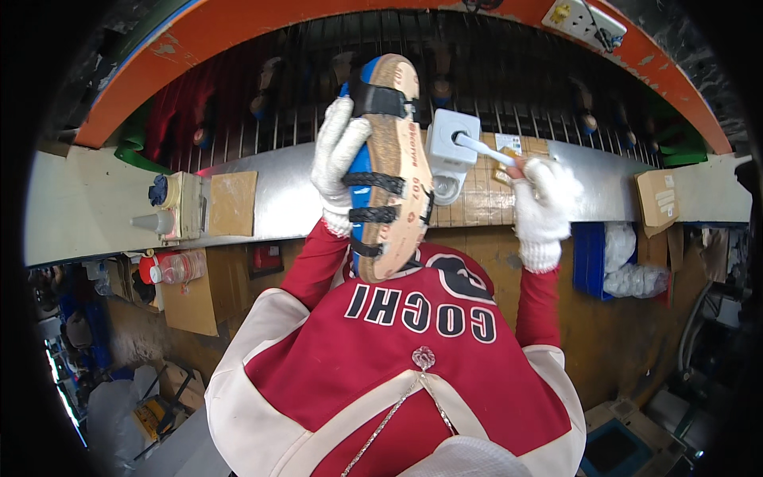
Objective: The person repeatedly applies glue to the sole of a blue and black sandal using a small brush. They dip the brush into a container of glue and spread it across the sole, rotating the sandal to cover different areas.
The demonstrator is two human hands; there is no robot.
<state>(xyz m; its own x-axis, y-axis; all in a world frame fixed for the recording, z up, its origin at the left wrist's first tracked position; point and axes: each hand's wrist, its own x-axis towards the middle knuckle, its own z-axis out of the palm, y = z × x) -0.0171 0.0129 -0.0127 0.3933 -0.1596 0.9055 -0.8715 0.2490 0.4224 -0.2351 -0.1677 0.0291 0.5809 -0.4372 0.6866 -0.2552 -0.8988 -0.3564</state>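
My left hand [338,159], in a white knit glove, grips a sandal [395,183] by its left side. The sandal is stretched over a blue shoe last and turned bottom up, its insole board pale with a brown cork-like band. Dark braided straps [373,215] wrap over its edges. In my gloved right hand [544,203] is the white handle of a brush [481,149], pinched between the fingers. The brush's other end dips into the round opening of a white glue pot [453,131], so its bristles are hidden. The pot stands just right of the sandal.
Beyond the metal ledge [294,171] runs a rack of bars [318,79] carrying several shoes, under an orange frame [183,40]. Cardboard [477,195] lies beneath the pot. A small box [658,199] stands at right; a cone-shaped spool [151,222] is at left.
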